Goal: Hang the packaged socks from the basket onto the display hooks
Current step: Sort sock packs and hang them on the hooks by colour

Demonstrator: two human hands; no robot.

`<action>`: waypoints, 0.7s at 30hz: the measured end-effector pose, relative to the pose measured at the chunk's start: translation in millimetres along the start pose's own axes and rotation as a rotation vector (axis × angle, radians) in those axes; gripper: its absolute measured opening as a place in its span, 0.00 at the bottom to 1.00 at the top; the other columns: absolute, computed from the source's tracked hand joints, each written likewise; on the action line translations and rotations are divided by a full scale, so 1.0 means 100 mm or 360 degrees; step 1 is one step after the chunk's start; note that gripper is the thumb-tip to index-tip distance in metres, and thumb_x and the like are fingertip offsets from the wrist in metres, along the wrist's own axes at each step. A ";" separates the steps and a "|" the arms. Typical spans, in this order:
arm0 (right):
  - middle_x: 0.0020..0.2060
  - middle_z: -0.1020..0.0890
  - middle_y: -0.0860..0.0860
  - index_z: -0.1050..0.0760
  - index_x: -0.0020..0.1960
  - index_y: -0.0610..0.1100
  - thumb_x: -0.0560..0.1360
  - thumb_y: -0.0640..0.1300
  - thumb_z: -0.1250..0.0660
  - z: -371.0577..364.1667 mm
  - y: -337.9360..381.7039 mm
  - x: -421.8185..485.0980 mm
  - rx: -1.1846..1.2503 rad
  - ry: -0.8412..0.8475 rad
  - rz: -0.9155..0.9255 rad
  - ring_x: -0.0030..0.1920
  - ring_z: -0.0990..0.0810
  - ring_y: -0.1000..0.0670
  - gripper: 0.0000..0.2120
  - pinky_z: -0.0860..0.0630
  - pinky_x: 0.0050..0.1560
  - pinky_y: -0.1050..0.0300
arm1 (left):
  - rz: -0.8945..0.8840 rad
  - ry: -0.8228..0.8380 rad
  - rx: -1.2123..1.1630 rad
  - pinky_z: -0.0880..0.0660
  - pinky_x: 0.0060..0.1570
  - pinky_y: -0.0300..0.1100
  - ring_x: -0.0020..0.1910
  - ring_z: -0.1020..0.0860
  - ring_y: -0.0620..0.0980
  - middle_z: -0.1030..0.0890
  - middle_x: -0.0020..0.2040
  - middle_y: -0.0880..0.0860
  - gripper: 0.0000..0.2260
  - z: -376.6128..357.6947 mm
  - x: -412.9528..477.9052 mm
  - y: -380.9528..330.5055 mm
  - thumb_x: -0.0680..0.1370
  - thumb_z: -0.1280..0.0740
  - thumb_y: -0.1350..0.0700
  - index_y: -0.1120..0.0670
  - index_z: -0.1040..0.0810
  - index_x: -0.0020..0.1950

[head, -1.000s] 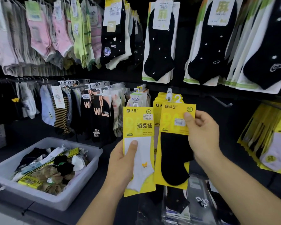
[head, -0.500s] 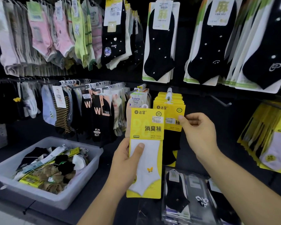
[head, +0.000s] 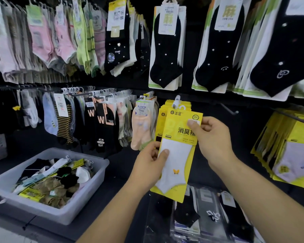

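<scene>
One grey basket [head: 47, 213] of loose socks sits low on the left. The left hand [head: 146, 168] pinches the lower left edge of a yellow sock pack [head: 178, 158] held up at the hook [head: 177, 102] before a matching stack [head: 162, 109]; the right hand [head: 216, 137] grips its upper right corner.

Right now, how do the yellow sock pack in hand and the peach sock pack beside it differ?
The yellow sock pack shows a white sock; the peach sock pack a peach one. The left hand and right hand hold the yellow sock pack; the peach sock pack hangs untouched. Both are low-cut socks.
</scene>
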State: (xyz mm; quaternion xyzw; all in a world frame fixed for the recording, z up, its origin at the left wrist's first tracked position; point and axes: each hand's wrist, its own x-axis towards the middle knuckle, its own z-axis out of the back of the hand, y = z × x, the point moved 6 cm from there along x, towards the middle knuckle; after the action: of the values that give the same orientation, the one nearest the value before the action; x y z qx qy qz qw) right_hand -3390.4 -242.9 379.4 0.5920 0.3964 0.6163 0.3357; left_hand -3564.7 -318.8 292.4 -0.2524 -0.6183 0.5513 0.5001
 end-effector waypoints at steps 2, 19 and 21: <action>0.39 0.13 0.52 0.19 0.48 0.48 0.77 0.45 0.27 -0.03 0.02 0.05 -0.0029 0.0034 0.0034 0.40 0.14 0.55 0.02 0.19 0.36 0.65 | -0.0006 -0.0008 0.0027 0.34 0.31 0.32 0.31 0.32 0.42 0.30 0.31 0.41 0.05 0.01 0.03 0.00 0.84 0.31 0.53 0.43 0.19 0.52; 0.42 0.20 0.55 0.26 0.48 0.52 0.71 0.58 0.24 -0.15 -0.22 0.17 -0.0419 -0.0015 0.0071 0.40 0.20 0.58 0.16 0.27 0.36 0.65 | -0.0097 -0.0257 0.1023 0.24 0.49 0.48 0.52 0.22 0.47 0.22 0.54 0.43 0.19 0.21 0.23 -0.15 0.81 0.37 0.35 0.47 0.25 0.61; 0.51 0.24 0.57 0.31 0.53 0.53 0.70 0.61 0.25 -0.15 -0.29 0.15 -0.0493 -0.0049 0.0086 0.49 0.21 0.57 0.21 0.26 0.42 0.64 | -0.0148 -0.0234 0.0610 0.25 0.52 0.39 0.55 0.23 0.36 0.23 0.57 0.36 0.15 0.18 0.38 -0.23 0.82 0.35 0.37 0.42 0.26 0.64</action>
State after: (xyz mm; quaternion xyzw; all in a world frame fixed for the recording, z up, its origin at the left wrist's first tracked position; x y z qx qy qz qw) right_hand -3407.9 -217.4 360.5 0.5530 0.2754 0.6697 0.4122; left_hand -3589.7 -299.7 328.4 -0.0827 -0.5480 0.6520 0.5174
